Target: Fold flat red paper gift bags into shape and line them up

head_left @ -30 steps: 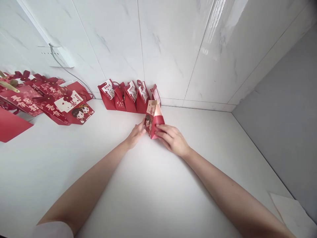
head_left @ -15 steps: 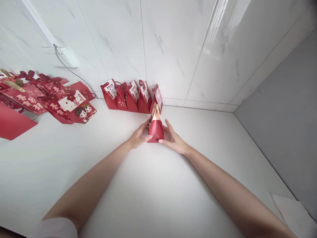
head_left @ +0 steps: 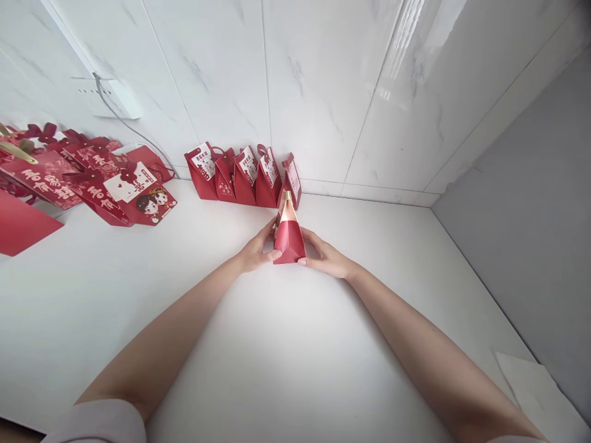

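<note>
A small red gift box (head_left: 289, 239) with a pink, gold-tipped peak stands upright on the white table (head_left: 258, 357). My left hand (head_left: 257, 250) presses against its left side, fingers curled round the box. My right hand (head_left: 325, 256) grips its right side, thumb at the lower front corner. Both hands hold the box between them. Just behind it, a row of several similar folded red boxes (head_left: 242, 176) leans against the marble wall.
At the far left lies a pile of flat red box blanks (head_left: 87, 178) with cartoon prints and bows. A wall socket with a grey cable (head_left: 117, 101) is above them. A white paper sheet (head_left: 538, 394) lies at the table's right front. A grey wall bounds the right.
The box has been turned from showing its printed face to showing a plain red side. My right hand moved from covering its front to gripping its right side.
</note>
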The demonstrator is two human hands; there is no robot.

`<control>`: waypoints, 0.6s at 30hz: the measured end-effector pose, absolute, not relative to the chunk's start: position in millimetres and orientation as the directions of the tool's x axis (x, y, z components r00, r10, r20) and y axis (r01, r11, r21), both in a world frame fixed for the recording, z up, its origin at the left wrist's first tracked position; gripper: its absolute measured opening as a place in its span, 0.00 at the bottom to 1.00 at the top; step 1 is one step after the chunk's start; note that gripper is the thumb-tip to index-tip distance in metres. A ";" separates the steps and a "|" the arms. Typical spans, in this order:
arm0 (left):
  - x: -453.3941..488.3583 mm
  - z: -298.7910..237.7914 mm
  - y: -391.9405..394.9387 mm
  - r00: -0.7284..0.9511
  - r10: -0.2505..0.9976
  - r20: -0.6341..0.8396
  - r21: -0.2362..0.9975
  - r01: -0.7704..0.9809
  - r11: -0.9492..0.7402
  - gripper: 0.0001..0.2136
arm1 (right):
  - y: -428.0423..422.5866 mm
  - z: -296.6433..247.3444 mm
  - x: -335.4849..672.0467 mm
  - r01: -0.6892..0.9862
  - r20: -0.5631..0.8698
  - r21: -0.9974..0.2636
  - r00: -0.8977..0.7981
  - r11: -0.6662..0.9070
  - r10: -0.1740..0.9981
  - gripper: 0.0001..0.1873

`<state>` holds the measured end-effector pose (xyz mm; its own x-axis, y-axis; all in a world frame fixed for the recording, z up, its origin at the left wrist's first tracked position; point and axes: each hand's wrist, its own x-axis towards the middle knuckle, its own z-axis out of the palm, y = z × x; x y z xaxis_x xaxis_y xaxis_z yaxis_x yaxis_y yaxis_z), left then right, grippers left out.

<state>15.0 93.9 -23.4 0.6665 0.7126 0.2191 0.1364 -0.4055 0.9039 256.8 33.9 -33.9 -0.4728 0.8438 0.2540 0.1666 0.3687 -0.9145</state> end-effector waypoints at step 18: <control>10.9 -29.4 98.5 0.656 0.714 0.245 0.878 0.163 -0.451 0.42 | 35.7 -40.3 258.2 0.287 0.221 -0.885 -0.433 0.366 0.874 0.40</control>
<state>10.9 98.5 -29.4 0.6556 0.7143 0.2450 0.1631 -0.4507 0.8776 258.2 35.7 -40.3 -0.4326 0.8741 0.2206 0.2873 0.3657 -0.8853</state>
